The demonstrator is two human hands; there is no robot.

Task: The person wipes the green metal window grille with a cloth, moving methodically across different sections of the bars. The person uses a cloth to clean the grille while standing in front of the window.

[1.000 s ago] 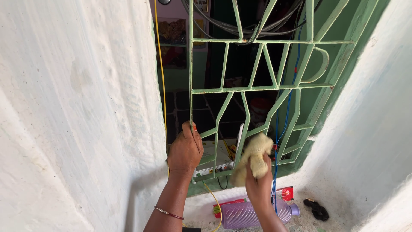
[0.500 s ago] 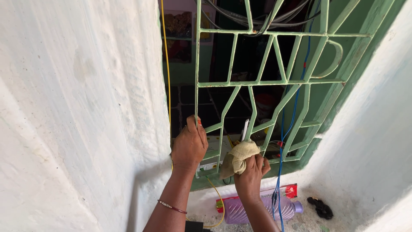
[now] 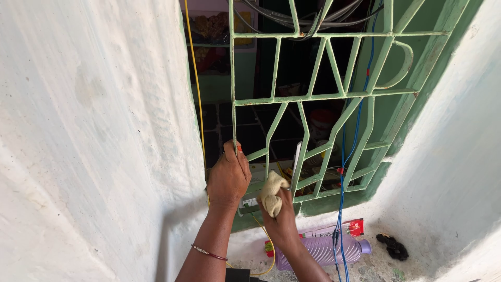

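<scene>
My left hand (image 3: 228, 177) is wrapped around the left upright bar of a pale green metal window grille (image 3: 318, 96), low down near its bottom. Just to the right, my right hand (image 3: 282, 216) grips a bunched pale yellow cloth (image 3: 272, 190) and presses it against a lower bar of the grille. A thin bracelet circles my left wrist. Behind the bars the room is dark.
White plastered walls close in on both sides. On the sill lie a clear purple plastic bottle (image 3: 318, 250) on its side, a red packet (image 3: 347, 228) and a small black object (image 3: 392, 246). A yellow wire (image 3: 194, 83) and blue wires (image 3: 342, 172) hang down by the grille.
My right hand has slid the cloth down and to the left along the lower bars, close to my left hand. My left hand has kept its grip on the bar.
</scene>
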